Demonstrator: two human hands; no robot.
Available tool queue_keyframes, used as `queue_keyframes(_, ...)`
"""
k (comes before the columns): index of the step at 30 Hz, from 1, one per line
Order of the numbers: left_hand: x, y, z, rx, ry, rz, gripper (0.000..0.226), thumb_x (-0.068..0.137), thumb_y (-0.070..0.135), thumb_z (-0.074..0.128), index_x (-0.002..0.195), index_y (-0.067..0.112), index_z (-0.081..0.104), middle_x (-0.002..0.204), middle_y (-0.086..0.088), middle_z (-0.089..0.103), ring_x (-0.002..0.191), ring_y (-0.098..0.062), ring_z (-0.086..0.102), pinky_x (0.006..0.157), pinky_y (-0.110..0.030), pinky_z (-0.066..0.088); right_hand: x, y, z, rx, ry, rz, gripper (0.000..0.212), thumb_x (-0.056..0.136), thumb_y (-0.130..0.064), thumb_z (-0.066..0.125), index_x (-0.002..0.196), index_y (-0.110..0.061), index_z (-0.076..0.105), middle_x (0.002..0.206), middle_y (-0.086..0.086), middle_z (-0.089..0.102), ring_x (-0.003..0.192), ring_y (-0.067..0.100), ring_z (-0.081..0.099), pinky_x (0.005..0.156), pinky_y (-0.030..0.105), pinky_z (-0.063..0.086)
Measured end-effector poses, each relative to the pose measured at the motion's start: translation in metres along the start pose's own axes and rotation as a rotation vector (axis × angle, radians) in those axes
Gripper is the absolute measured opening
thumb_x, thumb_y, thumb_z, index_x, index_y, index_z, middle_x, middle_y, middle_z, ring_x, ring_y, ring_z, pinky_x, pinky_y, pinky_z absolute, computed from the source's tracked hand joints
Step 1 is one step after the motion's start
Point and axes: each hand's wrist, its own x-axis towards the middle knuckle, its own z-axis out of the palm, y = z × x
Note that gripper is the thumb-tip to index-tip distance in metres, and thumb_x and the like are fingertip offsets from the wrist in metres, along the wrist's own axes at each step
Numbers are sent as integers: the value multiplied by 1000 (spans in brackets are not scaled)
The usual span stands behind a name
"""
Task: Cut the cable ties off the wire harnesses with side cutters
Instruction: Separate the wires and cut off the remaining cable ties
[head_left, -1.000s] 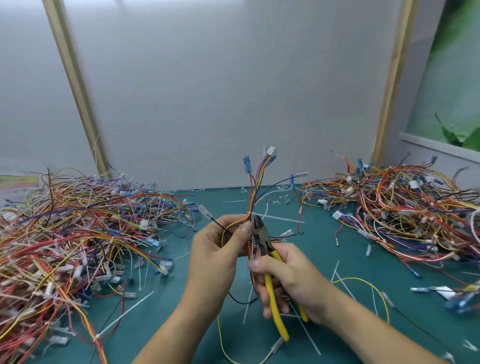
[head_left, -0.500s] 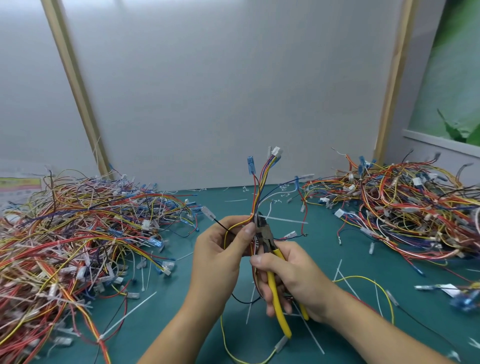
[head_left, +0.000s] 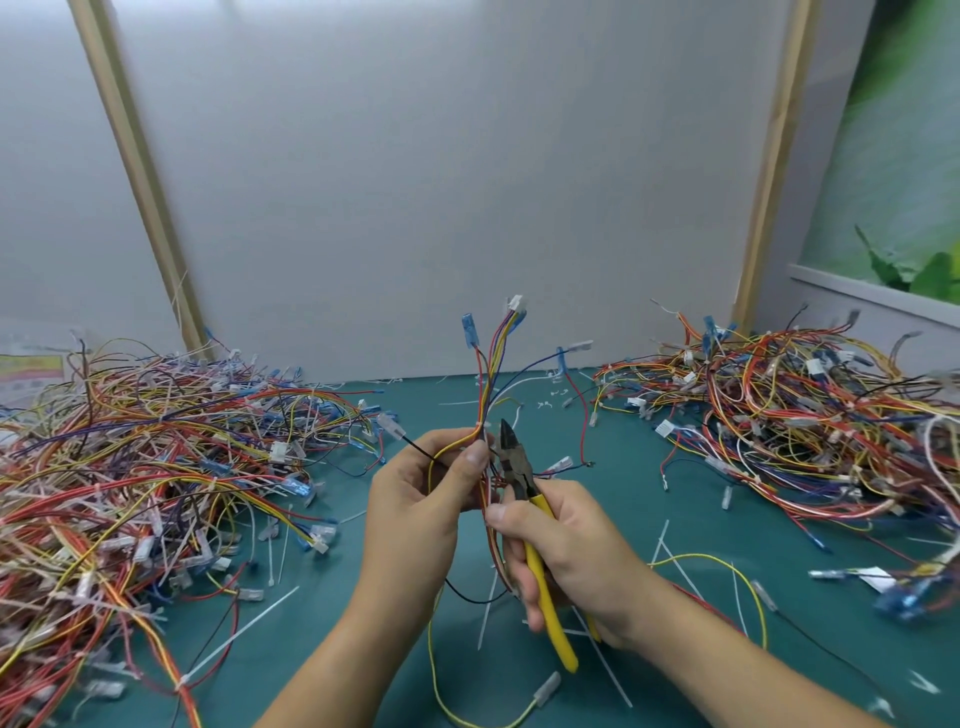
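L grip (head_left: 426, 499) pinches harness (head_left: 488, 395), R grip (head_left: 566, 551) wraps cutters (head_left: 514, 462); cut ties (head_left: 236, 631) litter bench (head_left: 623, 499), pile (head_left: 156, 467) prob not yet done.

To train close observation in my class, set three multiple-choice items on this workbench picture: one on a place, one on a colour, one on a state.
1. Where are the side cutters?
A. In the right hand
B. Flat on the table
C. In the left pile

2. What colour are their handles?
A. Red
B. Yellow
C. Black

3. What is the left hand doing?
A. Resting open
B. Pointing
C. Gripping a wire harness

Answers: 1 A, its fingers curl round the handles; 2 B, plainly yellow; 3 C, the harness stands in its grip.
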Motion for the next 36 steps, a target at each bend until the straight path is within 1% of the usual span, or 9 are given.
queue_keyframes(3,0,0,-1,9,15,-6,10,92,7,61,95,2,69,78,-9,70,70,-19,65,65,-26,58,-3,-1,-2,3,39,12,29,90,-29,59,61,-23,57,48,7,56,35,20,53,36,17,38)
queue_keyframes(6,3,-1,-3,-22,47,-52,12,96,6,55,92,5,66,77,-4,68,70,-15,65,63,-25,56,-2,-4,-6,-41,136,-12,24,87,-35,63,64,-27,61,56,8,64,44,26,64,33,16,33)
queue_keyframes(9,6,0,-2,-123,80,-111,17,98,4,49,87,8,61,76,-4,66,67,-18,65,65,-27,58,1,-5,-10,-47,273,-45,17,84,-39,68,70,-29,66,63,10,69,56,33,71,33,19,36)
queue_keyframes(14,7,3,-4,-91,115,-26,13,91,3,60,83,13,60,84,-11,69,68,-24,69,75,-33,61,5,-4,-17,-4,459,-104,17,89,-30,71,87,-15,64,70,14,72,63,33,74,36,21,42)
queue_keyframes(17,7,4,-6,-100,110,-26,8,87,4,63,86,10,59,91,-16,73,74,-28,70,78,-34,61,5,-5,-17,-3,479,-115,13,91,-26,70,91,-14,65,71,13,73,65,33,74,37,21,44)
queue_keyframes(25,6,7,-5,-146,99,-54,15,91,-5,57,87,9,56,97,-20,74,78,-30,71,74,-31,59,6,-7,-15,16,522,-140,14,91,-25,70,92,-11,64,72,12,74,66,32,75,38,22,46)
queue_keyframes(29,6,6,-5,-160,114,-62,17,93,-6,54,88,10,57,88,-19,72,78,-31,71,74,-32,59,7,-9,-14,39,565,-157,18,93,-28,66,91,-11,65,73,11,74,66,30,75,38,22,46)
queue_keyframes(34,9,5,-8,-185,148,-66,17,94,-4,54,101,11,58,83,-15,71,77,-29,72,72,-32,59,5,-12,-13,80,586,-185,26,97,-35,59,92,-10,66,75,12,75,69,30,75,40,22,48)
queue_keyframes(36,10,5,-9,-233,146,-83,19,94,-2,53,108,10,57,85,-17,72,79,-30,72,72,-32,60,4,-15,-13,98,610,-208,28,97,-36,58,91,-10,66,75,11,75,70,29,76,41,23,49)
